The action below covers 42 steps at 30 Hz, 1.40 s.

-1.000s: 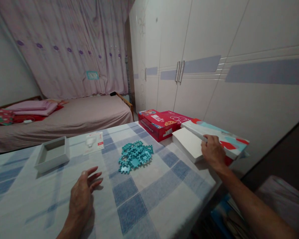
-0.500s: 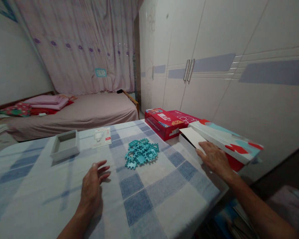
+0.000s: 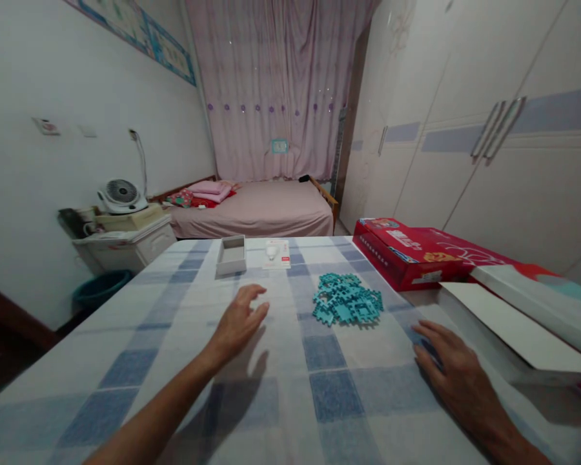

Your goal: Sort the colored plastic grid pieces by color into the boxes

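My left hand hovers above the checked tablecloth with its fingers apart, holding nothing. It is left of a pile of teal interlocking puzzle pieces. On the other side of the pile, my right hand is low over the cloth, fingers spread, with nothing in it. Close to the right hand is a white cardboard box with a raised flap. Beyond my left hand stand a small open grey-white box and a flat printed card with a bulb-like picture.
A red box lies along the table's right side, with a long white-and-coloured box beside it. Behind the table is a bed; a wardrobe stands to the right. A fan sits on a cabinet at left.
My right hand has come off the white box and moved left over the cloth. My left hand has risen and reached further forward. The view has turned left.
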Available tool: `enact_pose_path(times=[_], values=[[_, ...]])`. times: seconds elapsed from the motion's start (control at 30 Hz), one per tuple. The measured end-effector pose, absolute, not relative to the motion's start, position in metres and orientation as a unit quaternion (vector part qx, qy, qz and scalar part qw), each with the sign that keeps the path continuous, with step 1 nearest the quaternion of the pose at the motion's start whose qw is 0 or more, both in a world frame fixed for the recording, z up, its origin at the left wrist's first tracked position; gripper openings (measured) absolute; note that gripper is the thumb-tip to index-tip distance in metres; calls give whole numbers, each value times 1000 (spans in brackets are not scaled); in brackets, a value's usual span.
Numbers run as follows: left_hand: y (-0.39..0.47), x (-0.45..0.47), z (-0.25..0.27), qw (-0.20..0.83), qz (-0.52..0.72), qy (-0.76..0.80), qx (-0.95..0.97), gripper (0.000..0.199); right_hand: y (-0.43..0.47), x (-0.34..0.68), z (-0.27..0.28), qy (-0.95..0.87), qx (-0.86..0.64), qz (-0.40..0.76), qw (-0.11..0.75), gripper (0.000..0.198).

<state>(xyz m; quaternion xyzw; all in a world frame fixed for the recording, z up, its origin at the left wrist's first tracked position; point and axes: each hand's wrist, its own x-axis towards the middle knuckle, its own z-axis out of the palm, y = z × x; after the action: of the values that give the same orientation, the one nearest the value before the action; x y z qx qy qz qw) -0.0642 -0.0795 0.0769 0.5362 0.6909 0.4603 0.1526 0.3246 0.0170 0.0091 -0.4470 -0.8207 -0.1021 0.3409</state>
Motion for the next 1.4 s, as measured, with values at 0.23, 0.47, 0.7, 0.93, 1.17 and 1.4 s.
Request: enact_pose_path(times=[0.23,0.47,0.7,0.93,1.17,1.4], values=[[-16,-172,61,-132,237,801,534,48,17,327,5,-819,-458,-75,336,29],[-1,-188,57,-103,199,815,534,30,17,325,2,-821,-470,-57,320,27],[-79,-100,74,-144,222,728,633,22,13,320,7,-823,-475,-33,311,25],[-167,3,56,-131,238,592,759,16,10,315,21,-840,-475,-1,263,34],[-135,-4,93,-18,286,703,651,47,49,263,73,-882,-419,73,205,57],[-52,-38,61,149,335,754,545,61,102,187,64,-836,-523,109,123,85]])
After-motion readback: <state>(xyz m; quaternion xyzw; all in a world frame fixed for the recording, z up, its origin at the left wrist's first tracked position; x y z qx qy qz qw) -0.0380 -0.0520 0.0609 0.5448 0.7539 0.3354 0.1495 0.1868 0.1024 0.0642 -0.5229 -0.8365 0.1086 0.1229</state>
